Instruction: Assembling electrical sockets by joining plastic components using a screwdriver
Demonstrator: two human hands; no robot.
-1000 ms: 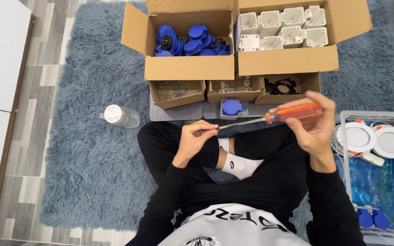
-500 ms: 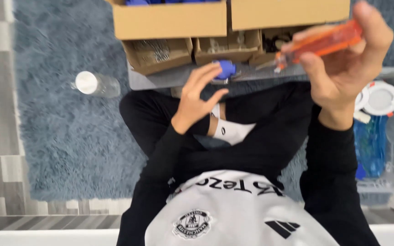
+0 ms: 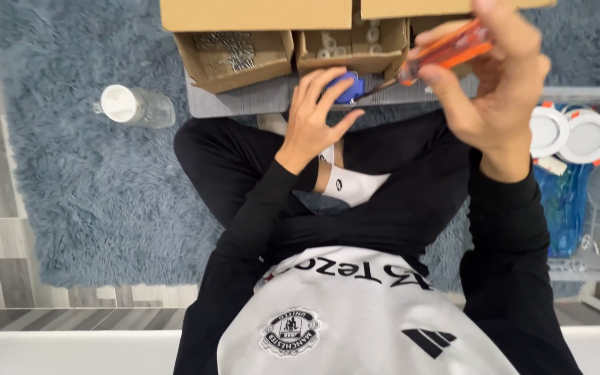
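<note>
The right hand (image 3: 501, 90) clasps the orange screwdriver (image 3: 446, 50) by its handle, its shaft running toward eight o'clock to the blue part (image 3: 345, 87). The left hand (image 3: 317, 114) reaches up with fingers spread and loosely curled beside that part; whether they grip it cannot be told. Half a second ago the hands sat in much the same pose, the left having risen from the lap since a second ago. At ten o'clock of the left hand a bottle (image 3: 137, 105) lies on the rug (image 3: 85, 194).
</note>
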